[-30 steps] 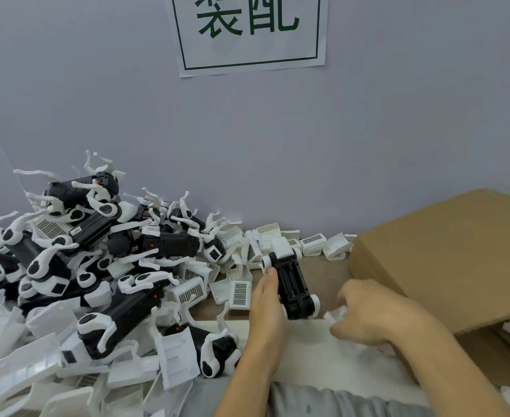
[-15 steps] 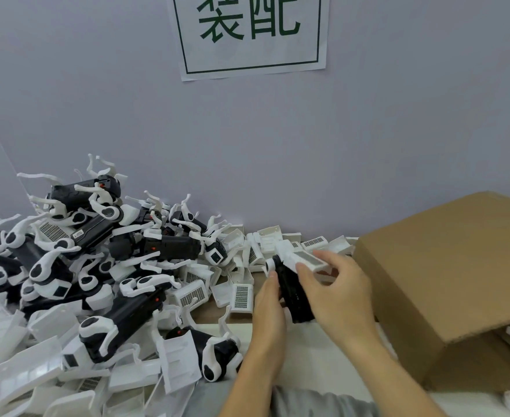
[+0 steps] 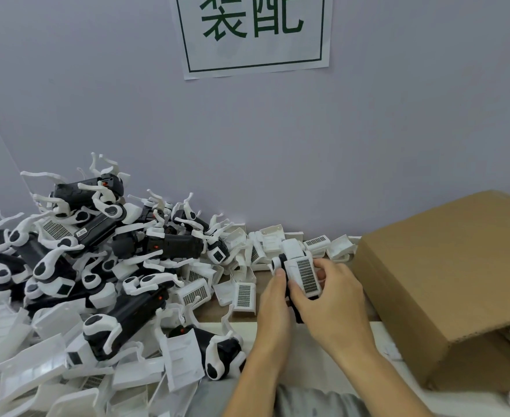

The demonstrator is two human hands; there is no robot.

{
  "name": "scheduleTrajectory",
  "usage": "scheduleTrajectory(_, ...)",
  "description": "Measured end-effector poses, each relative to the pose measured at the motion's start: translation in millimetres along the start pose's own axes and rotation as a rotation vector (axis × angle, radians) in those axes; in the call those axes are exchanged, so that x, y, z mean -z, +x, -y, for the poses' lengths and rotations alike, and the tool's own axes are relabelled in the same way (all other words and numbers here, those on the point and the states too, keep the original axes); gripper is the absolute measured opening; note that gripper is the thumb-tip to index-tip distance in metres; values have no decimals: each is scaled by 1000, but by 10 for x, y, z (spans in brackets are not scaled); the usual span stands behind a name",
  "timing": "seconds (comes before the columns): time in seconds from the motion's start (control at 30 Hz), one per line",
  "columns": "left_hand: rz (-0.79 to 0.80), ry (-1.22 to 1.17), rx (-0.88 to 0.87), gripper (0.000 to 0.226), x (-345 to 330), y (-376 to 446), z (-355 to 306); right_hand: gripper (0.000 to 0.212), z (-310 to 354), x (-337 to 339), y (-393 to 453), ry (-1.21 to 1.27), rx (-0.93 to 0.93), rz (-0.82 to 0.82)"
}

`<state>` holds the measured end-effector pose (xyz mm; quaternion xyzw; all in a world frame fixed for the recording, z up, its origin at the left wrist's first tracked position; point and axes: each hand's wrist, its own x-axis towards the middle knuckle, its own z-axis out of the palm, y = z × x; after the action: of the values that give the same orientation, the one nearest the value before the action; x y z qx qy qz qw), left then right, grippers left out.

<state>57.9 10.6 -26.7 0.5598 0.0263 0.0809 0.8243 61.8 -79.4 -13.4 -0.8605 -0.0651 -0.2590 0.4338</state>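
White cover (image 3: pixel 306 275) now atop black body (image 3: pixel 286 267): left hand (image 3: pixel 273 308) grips body, right hand (image 3: pixel 335 299) cover.

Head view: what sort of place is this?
Likely a factory assembly bench: the wall sign reads 装配 (assembly), a heap of identical black-and-white plastic units lies left, and the left hand holds one unit while the right hand fits a white grille cover on it.

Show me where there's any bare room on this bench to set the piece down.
Little. A pale mat lies bare between the forearms, below the left hand and right hand holding the black-and-white unit. A thin brown tabletop strip shows between mat and loose grille covers. The pile of units packs the left; the cardboard box fills the right.
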Motion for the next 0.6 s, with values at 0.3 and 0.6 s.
scheduleTrajectory(0.3, 36, 6, -80, 25, 3, -19, 4, 41, 33, 13, -38, -22, -20, 24)
scheduleTrajectory(0.6, -61, 77, -90, 20, 30, 28, 35, 32, -4, -9, -33, -3, -9, 97)
